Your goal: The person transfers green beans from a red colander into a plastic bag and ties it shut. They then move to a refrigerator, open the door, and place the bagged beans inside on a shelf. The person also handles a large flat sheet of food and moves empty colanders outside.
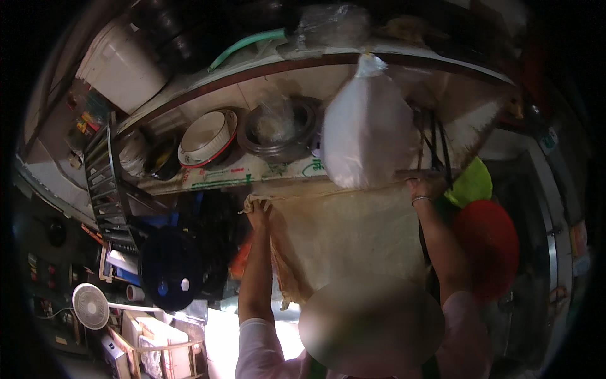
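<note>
A wide beige cloth is stretched between my hands, hanging below the shelf's front edge. My left hand is closed around its bunched upper left corner. My right hand, with a bracelet at the wrist, grips its upper right edge. Just above that hand is a dark flat strip, whose kind I cannot tell. A large, bulging, whitish plastic bag, gathered at the top, overlaps the shelf edge between my hands, nearer the right one. A blurred oval hides the cloth's lower part.
The shelf bears an enamel basin with a red rim and a dark metal pot. Right of my right arm are a red round object and a lime-green one. A metal rack and white fan stand left.
</note>
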{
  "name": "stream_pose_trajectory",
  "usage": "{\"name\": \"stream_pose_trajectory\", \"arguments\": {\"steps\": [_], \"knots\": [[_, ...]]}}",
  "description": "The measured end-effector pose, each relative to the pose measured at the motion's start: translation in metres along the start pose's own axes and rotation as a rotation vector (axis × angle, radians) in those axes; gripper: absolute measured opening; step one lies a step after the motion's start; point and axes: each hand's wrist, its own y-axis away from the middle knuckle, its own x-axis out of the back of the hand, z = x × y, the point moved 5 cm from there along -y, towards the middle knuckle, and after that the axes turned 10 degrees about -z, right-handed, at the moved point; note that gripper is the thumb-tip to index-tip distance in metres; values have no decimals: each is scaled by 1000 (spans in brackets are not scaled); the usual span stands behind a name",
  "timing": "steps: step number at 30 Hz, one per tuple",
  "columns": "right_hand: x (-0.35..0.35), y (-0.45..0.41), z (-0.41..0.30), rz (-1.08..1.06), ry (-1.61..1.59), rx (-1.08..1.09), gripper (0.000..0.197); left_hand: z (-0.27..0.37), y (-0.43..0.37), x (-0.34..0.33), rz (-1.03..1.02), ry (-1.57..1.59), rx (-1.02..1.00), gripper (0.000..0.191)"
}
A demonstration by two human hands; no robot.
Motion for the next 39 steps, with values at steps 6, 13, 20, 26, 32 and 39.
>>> {"name": "stream_pose_trajectory", "arguments": {"steps": [6,13,20,26,32,39], "knots": [[8,-49,-36,190,203,-11,33,-4,-115,-39,-219,110,-32,42],[4,-54,-32,266,271,-1,33,-11,-195,11,-222,-147,25,43],[13,-48,-21,291,291,15,32,-29,-205,39,-129,-665,-54,45],[20,-42,-17,301,308,28,32,-28,-203,55,-178,-1114,-100,46],[25,-34,-15,294,308,31,32,-78,-168,78,-496,-1446,-74,48],[24,-29,-18,286,317,83,31,-69,-193,60,-473,-1402,-148,47]]}}
